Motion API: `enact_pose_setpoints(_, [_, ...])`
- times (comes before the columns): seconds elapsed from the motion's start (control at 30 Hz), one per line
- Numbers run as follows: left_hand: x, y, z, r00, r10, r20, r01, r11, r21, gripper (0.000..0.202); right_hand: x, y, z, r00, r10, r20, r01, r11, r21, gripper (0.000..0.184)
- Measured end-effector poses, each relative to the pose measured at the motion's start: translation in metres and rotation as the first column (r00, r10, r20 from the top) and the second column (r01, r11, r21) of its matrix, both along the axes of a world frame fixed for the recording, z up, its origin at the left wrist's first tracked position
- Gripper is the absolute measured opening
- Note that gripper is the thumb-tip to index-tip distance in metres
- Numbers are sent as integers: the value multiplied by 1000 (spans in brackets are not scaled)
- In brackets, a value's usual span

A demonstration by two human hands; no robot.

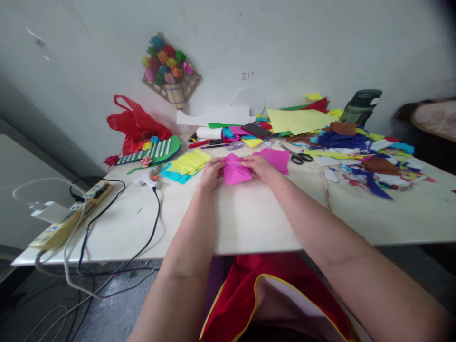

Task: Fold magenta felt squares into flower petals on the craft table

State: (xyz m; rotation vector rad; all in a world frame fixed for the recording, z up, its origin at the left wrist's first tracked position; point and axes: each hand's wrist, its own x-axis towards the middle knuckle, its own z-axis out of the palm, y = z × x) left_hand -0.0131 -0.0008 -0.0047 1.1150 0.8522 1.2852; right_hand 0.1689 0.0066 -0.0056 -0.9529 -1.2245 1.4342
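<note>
Left grip (211,174) and right grip (261,168) pinch folded magenta paper (237,174) at ten and two o'clock, likely steadying it.

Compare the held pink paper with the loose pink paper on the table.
Support: the held pink paper is pinched between the left hand and right hand; the loose pink paper lies on the table.
Surface: the held pink paper shows slanting crease lines; none are plain on the loose pink paper.
Shared: both are bright pink.
</note>
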Motion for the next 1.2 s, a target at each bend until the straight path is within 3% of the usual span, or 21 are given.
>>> enact_pose_setpoints(0.53, [-2, 3, -2, 999, -5, 34, 4, 1000, 23, 20, 0, 1, -1, 991, 79, -103, -78, 997, 15, 23])
enact_pose_setpoints(0.9, [0, 2, 1, 999, 23, 43, -23, 1000, -5, 15, -2, -2, 1, 995, 76, -72, -75, 997, 22, 20])
enact_pose_setpoints(1.2, [2, 3, -2, 998, 63, 15, -64, 996, 55, 14, -1, -3, 3, 994, 100, -45, -98, 993, 62, 19])
